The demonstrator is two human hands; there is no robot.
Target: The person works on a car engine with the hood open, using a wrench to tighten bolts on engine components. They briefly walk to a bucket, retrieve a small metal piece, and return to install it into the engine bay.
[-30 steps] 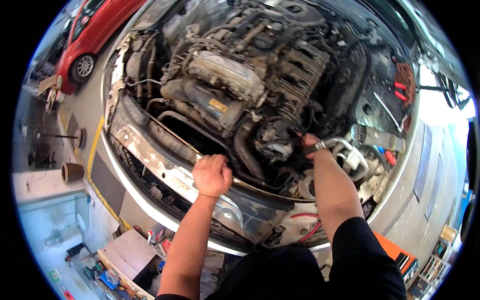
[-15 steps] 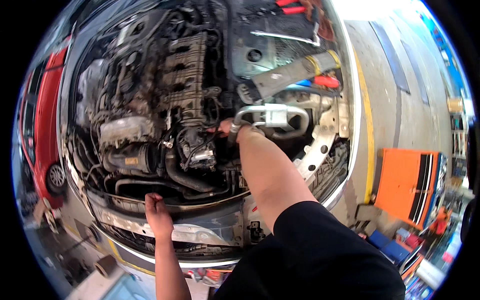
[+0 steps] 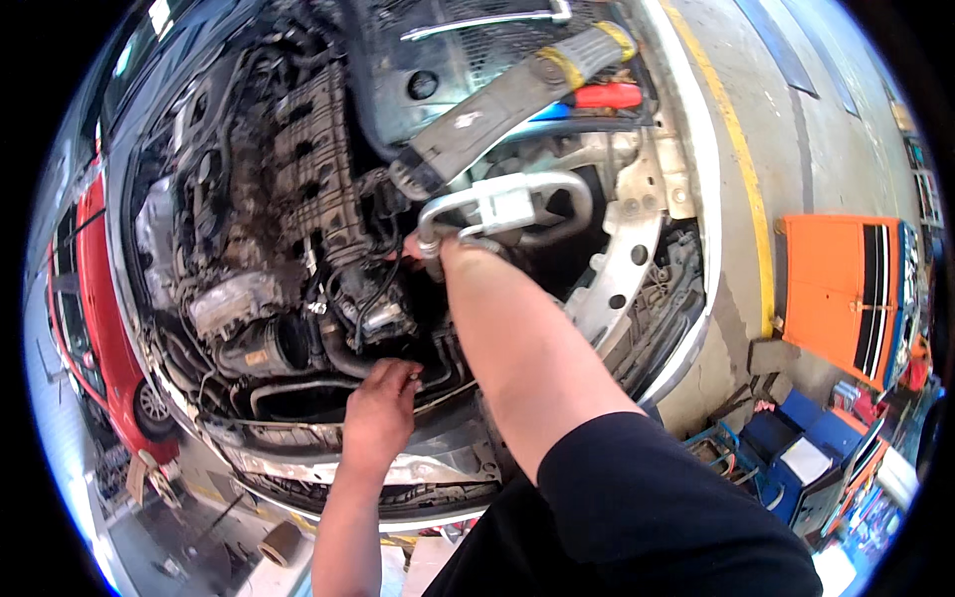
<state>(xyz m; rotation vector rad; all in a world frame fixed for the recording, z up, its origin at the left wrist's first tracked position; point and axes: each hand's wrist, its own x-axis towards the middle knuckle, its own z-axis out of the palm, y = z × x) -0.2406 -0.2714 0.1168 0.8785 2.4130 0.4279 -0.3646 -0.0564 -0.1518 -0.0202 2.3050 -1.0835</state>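
Open engine bay (image 3: 298,199) filled the upper left of the head view; person leaned over the front edge of the car. Left hand (image 3: 380,410) sat at about 7 o'clock from picture centre, low on the front of the bay; fingers (image 3: 406,374) curled and pressed onto a dark hose (image 3: 343,360) beside the front crossmember (image 3: 298,438); thumb hidden, so cannot tell whether it pinched the hose or just rested on it. Right forearm (image 3: 517,348) ran up from the black sleeve (image 3: 637,507) at 5 o'clock toward centre; right hand (image 3: 423,249) was mostly hidden behind the wrist, only knuckles showing at about 11 o'clock from centre; it was down among the engine parts just below a silver metal loop bracket (image 3: 502,209); cannot tell whether the fingers were spread or closed, or on what. Ribbed intake manifold (image 3: 313,149) lay at 10 o'clock of the right hand; round black air duct (image 3: 269,343) just to 9 o'clock of the left hand. Grey lifting strap (image 3: 507,99) with yellow bands crossed the bay at 12 o'clock, a red-handled tool (image 3: 607,96) beside it. Red car (image 3: 85,298) parked at 9 o'clock; orange cabinet (image 3: 846,289) on the floor at 3 o'clock; yellow floor line (image 3: 741,169) between it and the bay.
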